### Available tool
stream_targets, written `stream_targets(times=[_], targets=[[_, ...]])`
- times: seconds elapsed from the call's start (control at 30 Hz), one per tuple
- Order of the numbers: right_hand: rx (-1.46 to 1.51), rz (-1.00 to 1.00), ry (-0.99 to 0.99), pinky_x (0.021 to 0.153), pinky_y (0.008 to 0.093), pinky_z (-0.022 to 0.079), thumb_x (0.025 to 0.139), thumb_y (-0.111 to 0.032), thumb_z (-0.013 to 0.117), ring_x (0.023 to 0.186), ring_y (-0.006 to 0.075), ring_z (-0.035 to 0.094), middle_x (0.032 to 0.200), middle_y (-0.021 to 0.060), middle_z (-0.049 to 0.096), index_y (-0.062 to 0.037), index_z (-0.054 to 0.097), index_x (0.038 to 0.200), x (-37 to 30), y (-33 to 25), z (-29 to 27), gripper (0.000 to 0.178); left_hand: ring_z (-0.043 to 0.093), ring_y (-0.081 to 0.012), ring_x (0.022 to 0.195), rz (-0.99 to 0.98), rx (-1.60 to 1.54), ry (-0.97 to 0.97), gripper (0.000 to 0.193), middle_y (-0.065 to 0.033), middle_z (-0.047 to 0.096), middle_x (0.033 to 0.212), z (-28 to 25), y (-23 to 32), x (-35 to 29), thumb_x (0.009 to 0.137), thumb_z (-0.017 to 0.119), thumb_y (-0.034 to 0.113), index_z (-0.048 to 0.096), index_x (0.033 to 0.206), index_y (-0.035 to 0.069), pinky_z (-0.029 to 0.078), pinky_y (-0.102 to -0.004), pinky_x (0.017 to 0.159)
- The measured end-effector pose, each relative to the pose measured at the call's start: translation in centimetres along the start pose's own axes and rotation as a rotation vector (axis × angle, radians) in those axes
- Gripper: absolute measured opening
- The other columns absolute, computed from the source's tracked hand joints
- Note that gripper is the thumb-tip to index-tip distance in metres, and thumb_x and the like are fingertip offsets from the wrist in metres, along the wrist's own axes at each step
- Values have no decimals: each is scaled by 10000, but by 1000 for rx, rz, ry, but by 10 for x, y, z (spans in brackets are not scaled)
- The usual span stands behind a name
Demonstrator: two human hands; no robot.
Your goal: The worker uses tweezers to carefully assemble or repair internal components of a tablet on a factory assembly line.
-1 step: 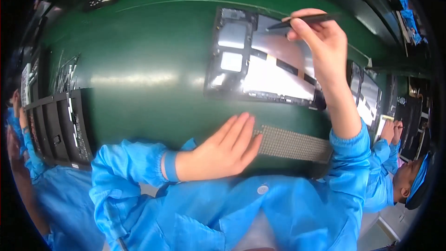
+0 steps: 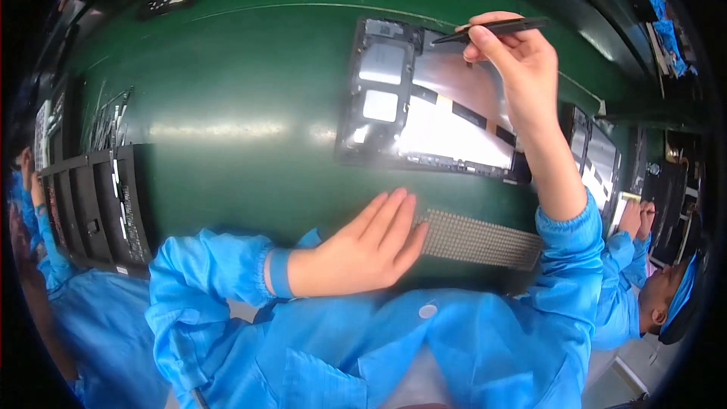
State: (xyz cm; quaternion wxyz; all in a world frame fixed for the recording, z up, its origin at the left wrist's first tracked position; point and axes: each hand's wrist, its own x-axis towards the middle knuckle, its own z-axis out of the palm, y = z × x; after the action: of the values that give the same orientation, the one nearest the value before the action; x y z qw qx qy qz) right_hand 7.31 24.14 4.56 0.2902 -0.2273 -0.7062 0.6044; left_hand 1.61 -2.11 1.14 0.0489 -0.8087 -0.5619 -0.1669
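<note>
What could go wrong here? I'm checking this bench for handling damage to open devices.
The right hand holds black tweezers over the opened tablet; a slip might scratch its exposed parts. The left hand lies flat, fingertips on the gridded strip at the green table's near edge, and could nudge it off.

Dark green surface [image 2: 250, 91] fills view, glossy, streak of overhead light glaring across middle. Black slotted rack [image 2: 95, 204] at left edge, upright panels in slots. More black trays [image 2: 598, 159] lined up at right. Co-workers in blue smocks [image 2: 628, 288] seated either side. Surroundings dark beyond.
</note>
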Motion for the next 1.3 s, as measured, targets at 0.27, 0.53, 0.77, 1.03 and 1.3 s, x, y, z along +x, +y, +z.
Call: stream_targets(times=[0.27,0.53,0.77,1.03,1.3], targets=[[23,78,43,688,230,520,863,-47,641,766,136,646,897,94,659,42,611,1010,15,21,14,175,613,-370,1015,-15,2,39,292,-223,609,1081,0,1,-3,789,516,182,644,1007,35,507,-445,888],[13,62,27,729,250,532,867,-27,629,781,146,644,910,106,657,55,603,1014,18,22,14,171,620,-371,1001,-13,7,40,301,-228,615,1065,0,-1,1,778,523,179,645,1007,26,510,-441,884],[53,-77,133,765,265,507,890,-78,616,809,138,620,921,95,657,33,606,1006,5,5,-10,161,610,-347,1011,-16,0,12,308,-210,618,1063,-11,-1,16,769,548,215,635,996,25,505,-433,882],[-472,-100,628,731,279,451,930,-144,521,851,138,574,958,102,646,11,607,1032,-92,-19,-174,204,382,-401,1275,307,98,122,442,-132,459,1356,31,5,135,833,532,306,523,1243,143,342,-703,913],[-1646,424,771,914,413,445,830,-464,624,1067,408,559,1047,296,596,87,580,1110,-205,38,-335,619,479,-235,1171,566,90,-3,171,-45,529,937,30,-79,122,844,559,315,573,898,154,290,-700,980]])
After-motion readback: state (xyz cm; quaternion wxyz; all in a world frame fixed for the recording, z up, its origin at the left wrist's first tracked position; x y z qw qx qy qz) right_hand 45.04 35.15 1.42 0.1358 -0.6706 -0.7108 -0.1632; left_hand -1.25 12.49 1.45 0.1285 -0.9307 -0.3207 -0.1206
